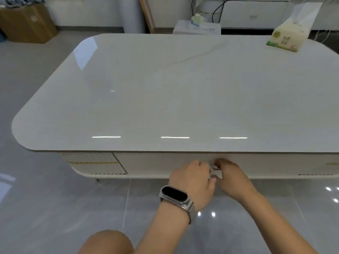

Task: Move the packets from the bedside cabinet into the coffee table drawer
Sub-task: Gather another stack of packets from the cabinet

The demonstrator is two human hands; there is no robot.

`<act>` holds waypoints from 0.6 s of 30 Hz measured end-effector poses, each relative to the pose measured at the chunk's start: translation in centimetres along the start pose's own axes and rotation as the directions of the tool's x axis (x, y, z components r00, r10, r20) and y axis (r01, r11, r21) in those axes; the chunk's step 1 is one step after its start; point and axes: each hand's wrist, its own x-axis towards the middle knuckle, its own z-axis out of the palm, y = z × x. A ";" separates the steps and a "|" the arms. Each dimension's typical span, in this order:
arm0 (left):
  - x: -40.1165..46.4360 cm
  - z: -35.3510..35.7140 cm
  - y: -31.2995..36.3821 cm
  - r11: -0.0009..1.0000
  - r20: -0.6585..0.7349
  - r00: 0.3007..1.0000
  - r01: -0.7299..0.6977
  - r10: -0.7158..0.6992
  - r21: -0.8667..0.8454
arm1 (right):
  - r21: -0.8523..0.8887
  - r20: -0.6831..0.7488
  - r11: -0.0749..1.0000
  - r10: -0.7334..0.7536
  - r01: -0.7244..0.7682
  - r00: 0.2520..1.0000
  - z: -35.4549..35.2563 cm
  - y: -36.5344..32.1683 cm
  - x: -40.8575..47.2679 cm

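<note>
The coffee table (165,92) has a glossy white top. Its plain white drawer front (150,165) sits closed just under the near edge. My left hand (192,180), with a dark watch on the wrist, and my right hand (233,177) meet in front of the middle of that drawer front. Between them is a small white packet (216,171), pinched by curled fingers and thumbs of both hands. My right fingertips are up close to the underside of the table edge. Most of the packet is hidden by my hands. The bedside cabinet is out of view.
A tissue pack (288,36) lies on the far right of the table top. A ribbed side panel (95,164) is left of the drawer front. A cardboard box (27,22) stands on the floor at the far left. My knee (108,242) is low in view.
</note>
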 end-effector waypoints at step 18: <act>-20.0 -31.7 -7.8 0.865 0.158 0.864 0.494 -0.478 -0.085 | -0.244 0.450 0.933 -0.132 0.264 0.883 -27.2 -31.4 -13.7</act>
